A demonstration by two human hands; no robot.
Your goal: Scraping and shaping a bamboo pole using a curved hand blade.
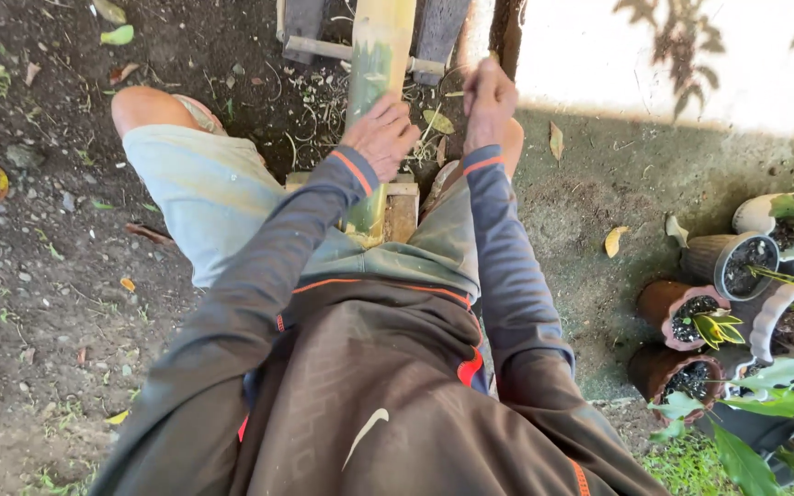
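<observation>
**No packaging, labels, signs or screens in view**

Nothing in the head view counts as a package, label, sign or screen.
</observation>
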